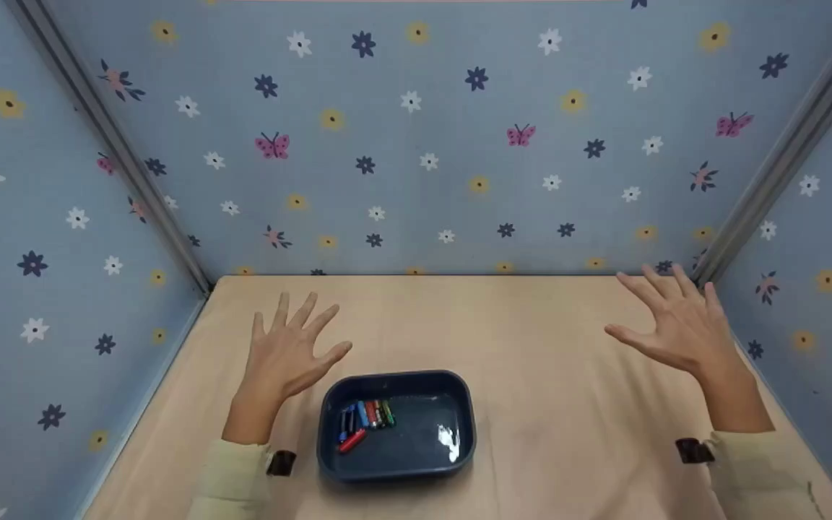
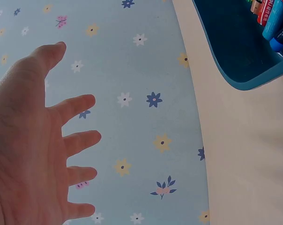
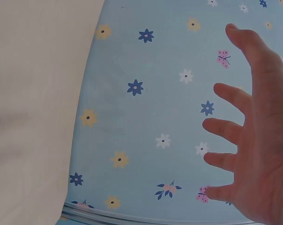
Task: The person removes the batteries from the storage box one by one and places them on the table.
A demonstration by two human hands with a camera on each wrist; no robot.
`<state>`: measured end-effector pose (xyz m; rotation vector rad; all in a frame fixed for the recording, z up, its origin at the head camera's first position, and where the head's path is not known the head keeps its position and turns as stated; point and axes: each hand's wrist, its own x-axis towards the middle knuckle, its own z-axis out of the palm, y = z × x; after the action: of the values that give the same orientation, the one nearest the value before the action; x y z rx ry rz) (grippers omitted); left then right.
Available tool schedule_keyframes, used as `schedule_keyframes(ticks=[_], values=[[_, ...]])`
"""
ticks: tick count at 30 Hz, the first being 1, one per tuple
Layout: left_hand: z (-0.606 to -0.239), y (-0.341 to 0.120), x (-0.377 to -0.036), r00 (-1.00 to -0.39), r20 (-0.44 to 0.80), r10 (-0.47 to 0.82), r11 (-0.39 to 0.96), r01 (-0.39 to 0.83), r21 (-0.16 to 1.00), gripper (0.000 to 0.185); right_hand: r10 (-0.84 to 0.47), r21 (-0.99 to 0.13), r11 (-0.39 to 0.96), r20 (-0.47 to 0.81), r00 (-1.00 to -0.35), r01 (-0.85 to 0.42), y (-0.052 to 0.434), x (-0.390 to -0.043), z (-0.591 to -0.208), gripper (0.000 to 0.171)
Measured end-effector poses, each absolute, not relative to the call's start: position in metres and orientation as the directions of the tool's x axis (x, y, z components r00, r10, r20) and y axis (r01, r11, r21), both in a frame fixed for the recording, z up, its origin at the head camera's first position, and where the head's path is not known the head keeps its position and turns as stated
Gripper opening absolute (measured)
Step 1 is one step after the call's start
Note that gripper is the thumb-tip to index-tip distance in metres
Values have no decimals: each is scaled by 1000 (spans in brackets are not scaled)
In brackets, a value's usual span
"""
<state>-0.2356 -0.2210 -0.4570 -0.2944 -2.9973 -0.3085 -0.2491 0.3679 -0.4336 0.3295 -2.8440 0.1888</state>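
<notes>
A dark blue rectangular tray point(image 1: 423, 473) stands on the table in the head view. Several small batteries point(image 1: 371, 414) lie in its left part, coloured blue, red and green; one red battery point(image 1: 352, 441) lies at an angle in front of the others. My left hand point(image 1: 286, 357) is held with fingers spread, above and left of the tray, holding nothing. Fingers apart and likewise bare, my right hand point(image 1: 683, 332) hovers over the table's right side, well away from the tray. The left wrist view shows the tray's corner point(image 2: 244, 84) beyond the left palm point(image 2: 29, 140).
The pale wooden table point(image 1: 546, 404) is bounded by flower-patterned blue panels at the back point(image 1: 445, 144), left point(image 1: 62, 289) and right point(image 1: 820, 310). Grey metal posts point(image 1: 109, 137) join the panels at the corners. Dark wrist devices point(image 1: 282, 463) sit by both sleeves.
</notes>
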Motion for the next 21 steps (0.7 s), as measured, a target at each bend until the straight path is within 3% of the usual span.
schedule_keyframes(ticks=[21], values=[[-453, -232, -232, -976, 145, 165, 961, 192, 199, 77, -225, -55, 967, 268, -937, -248, 347, -253, -428, 87]])
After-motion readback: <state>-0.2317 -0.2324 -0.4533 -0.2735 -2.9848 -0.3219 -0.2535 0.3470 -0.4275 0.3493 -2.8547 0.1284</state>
